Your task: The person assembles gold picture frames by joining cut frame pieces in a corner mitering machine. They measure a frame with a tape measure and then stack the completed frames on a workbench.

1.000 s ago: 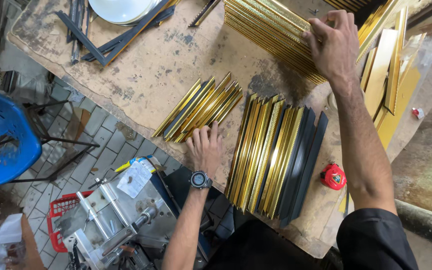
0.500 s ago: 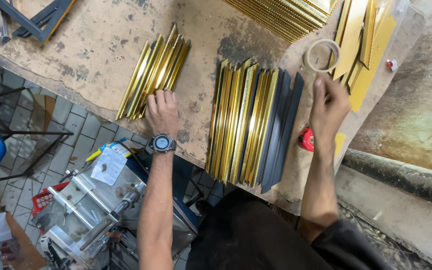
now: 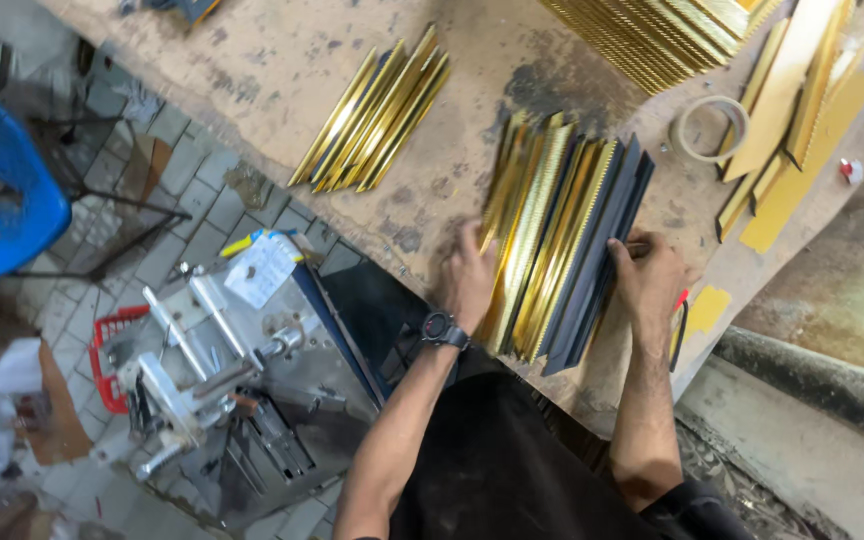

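At the bench's near edge, the left hand [image 3: 467, 275] and right hand [image 3: 647, 275] press flat against the gold strips [image 3: 557, 240], gripping nothing; squeeze evenly so ends align.

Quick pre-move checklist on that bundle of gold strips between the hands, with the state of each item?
1. Left hand against the bundle's left side: ok.
2. Right hand against the dark strips on its right side: ok.
3. Bundle of gold strips squared up: not ok, far ends fan out.
4. Bundle fully on the worktable: cannot tell, near ends sit at the edge.
5. Tape roll lies apart from the bundle: ok.
6. Second small pile lies apart: ok.
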